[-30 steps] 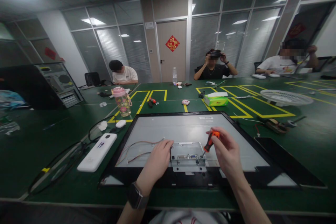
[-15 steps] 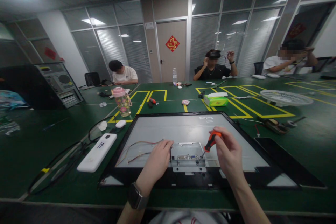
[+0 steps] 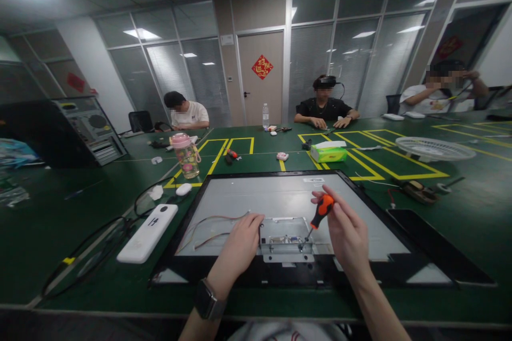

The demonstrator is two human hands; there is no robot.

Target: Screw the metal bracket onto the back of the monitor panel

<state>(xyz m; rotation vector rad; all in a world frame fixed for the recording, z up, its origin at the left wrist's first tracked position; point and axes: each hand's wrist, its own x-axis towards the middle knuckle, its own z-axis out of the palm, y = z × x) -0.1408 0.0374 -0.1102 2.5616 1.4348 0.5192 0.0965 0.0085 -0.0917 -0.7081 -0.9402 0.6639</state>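
Observation:
My right hand (image 3: 347, 226) has its fingers round the orange and black handle of a screwdriver (image 3: 322, 212). The tool leans, its tip at the right end of the port row on a metal bracket (image 3: 286, 248). My left hand (image 3: 243, 240) lies with fingers stretched out at the bracket's left edge, touching it; its fingertips are partly hidden. The bracket is on the grey back of a flat display panel (image 3: 248, 186) with a black frame, lying on the table. Thin loose wires (image 3: 212, 218) run across the panel left of my left hand.
Left of the panel are a white power bank (image 3: 147, 234), black cables (image 3: 124, 224) and a pink-lidded bottle (image 3: 185, 155). A dark flat strip (image 3: 440, 245) lies to the right. Beyond stand a tissue pack (image 3: 328, 152), a white round grille (image 3: 436, 148) and a computer case (image 3: 80, 130). Several people sit opposite.
My right fingers have shifted and loosened on the screwdriver's handle, while its tip stays at the bracket. My left hand holds still. The person in black opposite has lowered both hands to the table.

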